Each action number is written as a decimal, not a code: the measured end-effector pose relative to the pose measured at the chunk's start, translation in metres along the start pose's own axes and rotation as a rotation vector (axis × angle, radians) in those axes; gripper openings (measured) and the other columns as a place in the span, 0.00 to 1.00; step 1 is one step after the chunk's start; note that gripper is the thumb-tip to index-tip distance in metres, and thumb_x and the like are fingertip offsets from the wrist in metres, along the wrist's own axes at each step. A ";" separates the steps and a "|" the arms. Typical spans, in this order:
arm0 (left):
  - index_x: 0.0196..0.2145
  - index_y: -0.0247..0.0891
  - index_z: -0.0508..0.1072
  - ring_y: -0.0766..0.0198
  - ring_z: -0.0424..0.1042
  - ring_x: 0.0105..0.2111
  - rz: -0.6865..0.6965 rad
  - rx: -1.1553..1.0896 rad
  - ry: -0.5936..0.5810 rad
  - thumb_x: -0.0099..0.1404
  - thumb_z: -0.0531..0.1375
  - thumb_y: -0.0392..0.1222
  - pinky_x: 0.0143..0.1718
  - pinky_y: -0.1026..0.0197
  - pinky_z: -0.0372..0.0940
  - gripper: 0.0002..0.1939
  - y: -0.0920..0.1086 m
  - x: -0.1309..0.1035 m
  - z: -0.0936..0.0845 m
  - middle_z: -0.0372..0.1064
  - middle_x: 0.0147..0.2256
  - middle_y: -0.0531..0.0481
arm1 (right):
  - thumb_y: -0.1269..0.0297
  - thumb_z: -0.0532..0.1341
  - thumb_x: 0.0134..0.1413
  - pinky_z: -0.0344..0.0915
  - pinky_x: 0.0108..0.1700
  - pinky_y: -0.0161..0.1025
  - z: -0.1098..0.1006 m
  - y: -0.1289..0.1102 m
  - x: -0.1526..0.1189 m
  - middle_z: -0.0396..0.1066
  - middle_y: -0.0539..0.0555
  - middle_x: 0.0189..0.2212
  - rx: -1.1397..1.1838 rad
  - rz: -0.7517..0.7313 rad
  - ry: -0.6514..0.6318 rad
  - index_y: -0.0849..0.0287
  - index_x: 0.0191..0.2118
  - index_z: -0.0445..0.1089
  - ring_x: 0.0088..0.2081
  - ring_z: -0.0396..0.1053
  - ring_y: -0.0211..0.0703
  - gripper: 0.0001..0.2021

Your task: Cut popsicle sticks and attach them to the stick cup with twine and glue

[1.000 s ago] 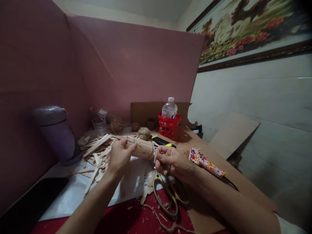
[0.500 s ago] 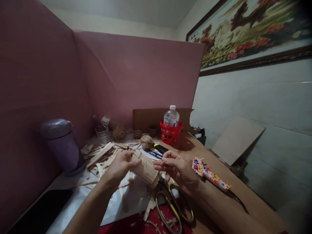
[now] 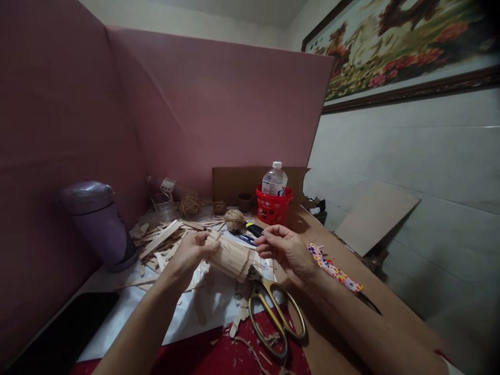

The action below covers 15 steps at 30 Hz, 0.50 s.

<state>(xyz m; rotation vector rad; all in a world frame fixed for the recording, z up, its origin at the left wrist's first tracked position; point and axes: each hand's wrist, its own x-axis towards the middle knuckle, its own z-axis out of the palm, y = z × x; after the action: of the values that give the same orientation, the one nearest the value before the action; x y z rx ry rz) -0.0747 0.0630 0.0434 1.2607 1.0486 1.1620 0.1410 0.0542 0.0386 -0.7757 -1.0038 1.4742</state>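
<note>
My left hand (image 3: 192,252) is closed on the end of a piece built from pale wooden craft sticks (image 3: 231,259), side by side in a curved, ribbed shape. It is held tilted above the white paper. My right hand (image 3: 284,251) is raised to the right of the piece, apart from it, with thumb and fingertips pinched. Anything between those fingertips is too fine to make out. Below the piece and my right hand lie scissors with gold handles (image 3: 273,317). Beyond my hands sit a ball of twine (image 3: 234,220) and a black-and-yellow tool (image 3: 254,229).
Loose craft sticks (image 3: 160,239) are heaped on the left, near a purple tumbler (image 3: 97,226) and a dark flat object (image 3: 64,328). A red bucket (image 3: 273,208) holding a plastic bottle (image 3: 275,181) stands at the back. A flower-patterned glue gun (image 3: 336,271) with a cord lies right.
My right hand has moved away from the stick piece, leaving a wider gap. The piece is still in my left hand. The whole view has shifted slightly.
</note>
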 end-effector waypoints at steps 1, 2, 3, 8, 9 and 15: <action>0.28 0.32 0.78 0.60 0.71 0.25 0.004 0.001 0.010 0.45 0.67 0.41 0.30 0.62 0.61 0.11 0.000 0.001 0.000 0.75 0.24 0.46 | 0.59 0.69 0.42 0.70 0.30 0.33 -0.002 -0.002 0.002 0.75 0.54 0.27 -0.038 -0.021 0.007 0.61 0.29 0.67 0.26 0.73 0.37 0.14; 0.27 0.32 0.78 0.60 0.71 0.25 0.008 0.003 0.019 0.44 0.67 0.41 0.30 0.62 0.61 0.11 0.000 0.001 -0.001 0.74 0.23 0.46 | 0.57 0.67 0.44 0.69 0.31 0.34 -0.004 -0.004 0.005 0.74 0.54 0.28 -0.125 -0.049 0.012 0.61 0.30 0.66 0.27 0.72 0.37 0.14; 0.27 0.32 0.77 0.60 0.71 0.25 0.019 0.003 0.039 0.44 0.67 0.41 0.30 0.62 0.61 0.11 -0.001 0.002 -0.001 0.74 0.23 0.47 | 0.55 0.64 0.47 0.69 0.31 0.35 -0.007 -0.005 0.007 0.74 0.54 0.28 -0.254 -0.087 0.017 0.60 0.30 0.66 0.26 0.72 0.37 0.13; 0.25 0.33 0.76 0.62 0.70 0.23 0.121 -0.030 0.233 0.41 0.68 0.41 0.29 0.62 0.62 0.12 0.001 0.005 -0.004 0.73 0.22 0.49 | 0.65 0.61 0.47 0.60 0.28 0.36 -0.015 0.008 0.008 0.68 0.49 0.20 -0.842 -0.197 -0.030 0.60 0.23 0.68 0.24 0.64 0.37 0.07; 0.24 0.33 0.75 0.62 0.69 0.23 0.139 -0.040 0.266 0.40 0.68 0.42 0.28 0.62 0.61 0.12 0.002 0.006 -0.004 0.73 0.21 0.49 | 0.69 0.62 0.44 0.59 0.30 0.36 -0.014 0.012 0.005 0.68 0.49 0.20 -0.885 -0.191 -0.068 0.60 0.22 0.69 0.25 0.64 0.38 0.05; 0.21 0.32 0.74 0.64 0.67 0.21 0.136 -0.036 0.307 0.37 0.69 0.42 0.27 0.62 0.60 0.13 0.005 0.006 -0.007 0.71 0.19 0.50 | 0.73 0.58 0.50 0.58 0.38 0.39 0.012 0.012 -0.013 0.73 0.54 0.32 -1.607 -0.295 -0.365 0.58 0.31 0.75 0.37 0.67 0.44 0.08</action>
<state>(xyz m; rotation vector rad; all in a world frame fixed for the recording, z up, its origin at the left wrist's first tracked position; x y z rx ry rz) -0.0807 0.0701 0.0484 1.1634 1.1722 1.5071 0.1266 0.0398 0.0319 -1.3321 -2.4816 0.2716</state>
